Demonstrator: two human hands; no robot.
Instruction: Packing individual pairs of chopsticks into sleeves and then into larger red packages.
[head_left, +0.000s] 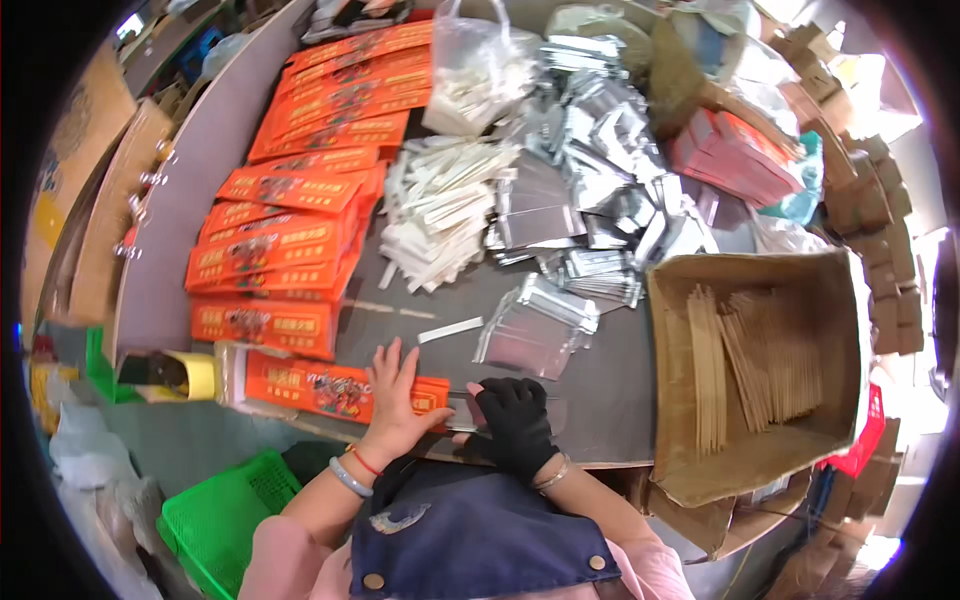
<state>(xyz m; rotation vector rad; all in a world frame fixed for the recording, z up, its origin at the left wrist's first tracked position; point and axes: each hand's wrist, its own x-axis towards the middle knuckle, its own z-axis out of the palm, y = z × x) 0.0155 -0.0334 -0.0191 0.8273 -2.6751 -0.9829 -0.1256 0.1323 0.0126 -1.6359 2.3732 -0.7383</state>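
Note:
My bare left hand [394, 396], with a bracelet at the wrist, lies with its fingers spread on a flat orange printed packet [318, 388] at the table's front edge. In a black fingerless glove, my right hand [514, 425] curls its fingers round a clear plastic sleeve [462, 412] at the packet's right end. Whether the packet's end sits inside the sleeve, I cannot tell. One white strip [450, 330] lies just beyond my hands. To its right is a small stack of clear sleeves [536, 325].
Overlapping orange packets [265, 250] line the table's left side. A heap of white strips [440, 210] and piles of clear sleeves [610, 140] fill the middle and back. At right stands a cardboard box [675, 390] of thin wooden sticks [770, 360]. A green crate [215, 510] is below, left.

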